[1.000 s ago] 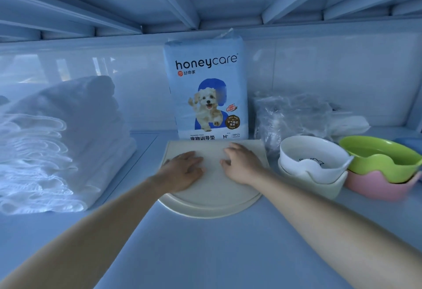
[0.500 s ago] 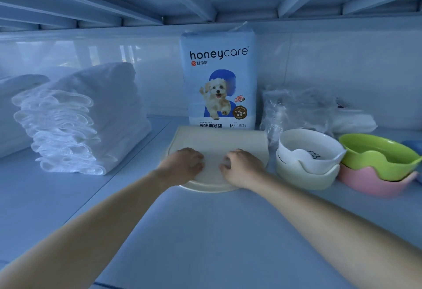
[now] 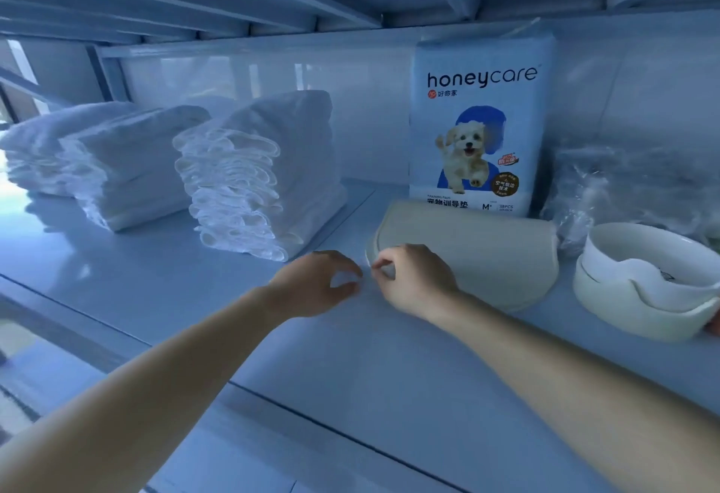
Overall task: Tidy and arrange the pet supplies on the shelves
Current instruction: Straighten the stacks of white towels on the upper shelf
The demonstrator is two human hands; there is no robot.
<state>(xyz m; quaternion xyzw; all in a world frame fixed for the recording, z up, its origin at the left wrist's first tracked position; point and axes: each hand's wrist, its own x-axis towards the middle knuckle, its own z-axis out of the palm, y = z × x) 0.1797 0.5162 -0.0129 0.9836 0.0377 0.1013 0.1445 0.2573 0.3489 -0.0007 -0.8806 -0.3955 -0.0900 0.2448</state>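
On the shelf [image 3: 350, 375], the mat [image 3: 487, 251] lies crosswise.

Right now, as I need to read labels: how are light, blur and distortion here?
Head view: blue cast overall; bright glare washes out the far-left white stack; large print on the honeycare pack reads sharp; wide-angle lens stretches the frame's edges.

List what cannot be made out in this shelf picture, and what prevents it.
Head view:
- Whether the right hand pinches the beige mat: curled fingers hide contact.
- Contents of the clear plastic bag: crinkled, blurred.
- Anything right of the white bowls: cut by frame edge.
- Small print on the honeycare pack: too small.
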